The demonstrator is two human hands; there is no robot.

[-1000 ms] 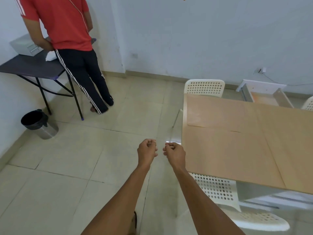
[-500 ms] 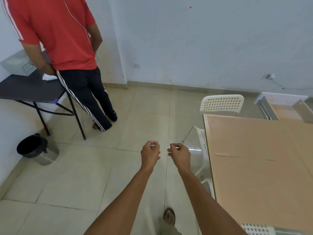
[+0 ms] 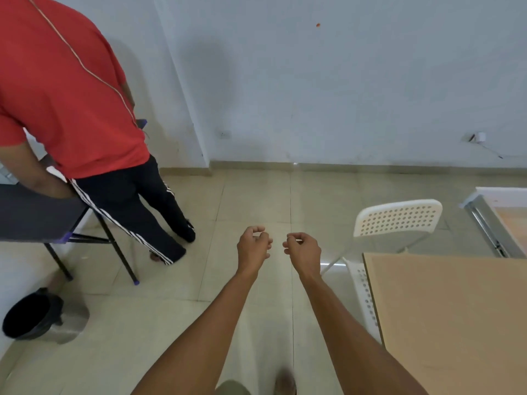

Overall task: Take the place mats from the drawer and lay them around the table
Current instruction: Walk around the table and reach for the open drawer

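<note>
My left hand (image 3: 253,246) and my right hand (image 3: 303,249) are held out side by side over the tiled floor, fingers pinched shut. Between them they hold the edge of a clear, see-through place mat (image 3: 332,263). It shows only as faint glints and a pale edge to the right of my right hand. The tan wooden table (image 3: 456,323) fills the lower right, its near-left corner just right of my right forearm. The open white drawer (image 3: 484,215) stands at the right edge, beyond the table.
A white perforated chair (image 3: 396,220) stands at the table's far end, and another chair (image 3: 362,295) is tucked against its left side. At the left, a person in a red shirt (image 3: 65,104) stands at a black folding table (image 3: 34,215). A black-lined bin (image 3: 37,317) is on the floor.
The view has swung left and I have stepped forward: the table slid to the right edge, and the person and bin look nearer. My hands stay pinched together on the clear mat.
</note>
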